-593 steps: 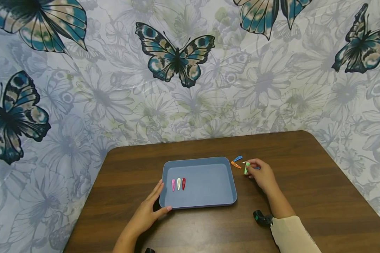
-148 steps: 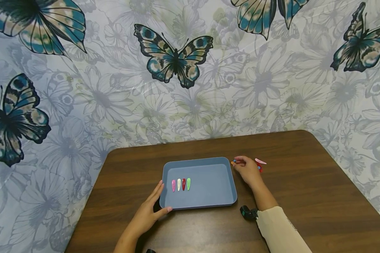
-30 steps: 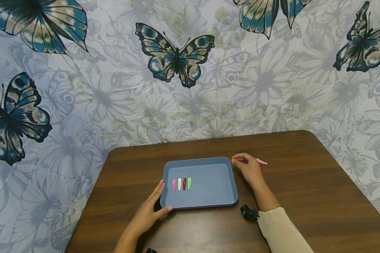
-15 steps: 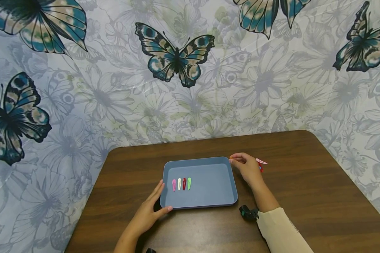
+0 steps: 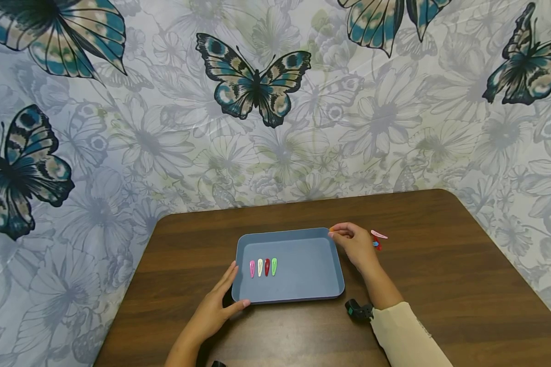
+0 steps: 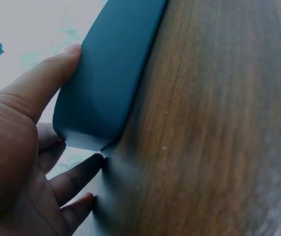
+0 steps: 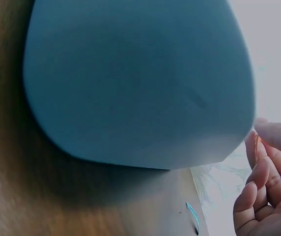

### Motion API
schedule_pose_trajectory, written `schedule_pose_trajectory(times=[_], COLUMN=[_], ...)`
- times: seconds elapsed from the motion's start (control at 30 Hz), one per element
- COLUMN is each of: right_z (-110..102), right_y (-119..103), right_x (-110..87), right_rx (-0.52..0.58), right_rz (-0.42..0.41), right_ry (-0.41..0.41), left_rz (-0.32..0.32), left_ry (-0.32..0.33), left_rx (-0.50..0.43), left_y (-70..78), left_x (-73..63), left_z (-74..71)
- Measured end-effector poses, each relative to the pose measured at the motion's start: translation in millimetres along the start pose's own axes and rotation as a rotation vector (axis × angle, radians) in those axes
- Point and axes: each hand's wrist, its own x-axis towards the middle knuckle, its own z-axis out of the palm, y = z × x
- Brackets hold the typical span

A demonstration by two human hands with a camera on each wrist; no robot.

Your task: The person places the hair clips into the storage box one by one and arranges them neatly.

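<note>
On the blue-grey tray [image 5: 298,270], a pink hair clip [image 5: 252,268], a cream one, a dark red one and a green hair clip [image 5: 274,266] lie in a row, left of its middle. My left hand [image 5: 216,300] touches the tray's near left corner, fingers spread along the left side and thumb at the front edge. In the left wrist view, the thumb reaches the tray's rim. My right hand [image 5: 355,244] pinches an orange hair clip [image 7: 257,147] between thumb and fingers, over the tray's far right corner. Its fingers partly cover the clip.
Right of my right hand, a pink hair clip [image 5: 378,234] lies by red and blue ones, partly hidden behind the hand. The right wrist view shows a blue hair clip [image 7: 193,216] on the wooden table [image 5: 418,275]. A butterfly-patterned cloth [image 5: 372,142] hangs behind the table.
The green hair clip, earlier in my right hand, now lies fourth in the row. My right hand has taken the orange clip and moved left to the tray's corner. My left hand stays put.
</note>
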Motion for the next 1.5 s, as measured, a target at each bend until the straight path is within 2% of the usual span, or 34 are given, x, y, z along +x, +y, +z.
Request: schedule_pose_trajectory(times=[1.13, 1.37, 1.5], right_z=[7, 10, 12], right_y=[-5, -7, -7], right_x=[-2.7, -3.1, -3.3], right_rx=[0.052, 0.158, 0.175], right_rz=[-0.043, -0.039, -0.035], right_ry=[-0.026, -0.07, -0.096], left_rz=[0.005, 0.007, 0.005], left_ry=[0.003, 0.002, 0.002], left_rx=[0.017, 0.013, 0.011], left_y=[-0.7, -0.6, -0.6], left_x=[0.8, 0.7, 0.1], left_z=[0.0, 0.2, 0.1])
